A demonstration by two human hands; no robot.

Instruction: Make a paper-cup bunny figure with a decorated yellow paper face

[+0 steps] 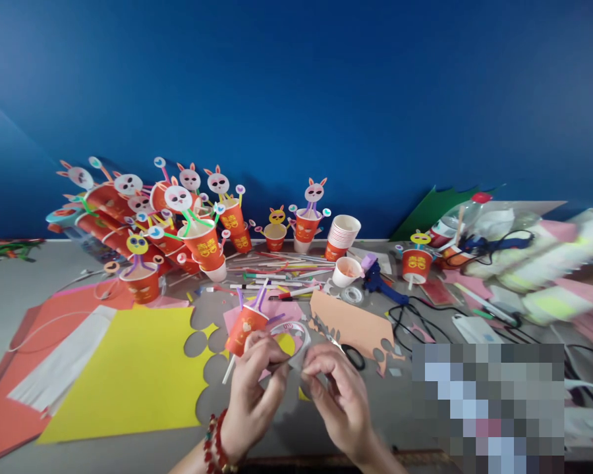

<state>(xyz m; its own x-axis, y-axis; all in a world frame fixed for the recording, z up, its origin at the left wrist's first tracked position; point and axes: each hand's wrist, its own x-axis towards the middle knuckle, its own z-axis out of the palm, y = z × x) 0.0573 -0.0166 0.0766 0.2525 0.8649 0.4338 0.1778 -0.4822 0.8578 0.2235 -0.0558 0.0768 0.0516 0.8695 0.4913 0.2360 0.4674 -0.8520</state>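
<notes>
In front of me, my left hand (pixel 257 378) grips a roll of clear tape (pixel 304 337) with thumb and fingers. My right hand (pixel 337 387) is closed in a pinch at the roll's lower right edge, where the tape appears to come off; the exact end is too fine to make out. Just beyond my left hand a red paper cup (pixel 246 328) lies tilted, with purple straws out of its mouth and a white straw underneath. A small yellow disc (pixel 285 343) shows through the ring of the roll. Scissors (pixel 352 355) with black handles lie beyond my right hand.
Yellow paper (pixel 128 368) with cut-out circles spreads at left over red sheets. Several red cups with rabbit faces (pixel 178 196) stand at the back left. Peach paper (pixel 350 322), a white cup (pixel 346 271), a blue glue gun (pixel 383 284) and black cables (pixel 420 322) lie at right.
</notes>
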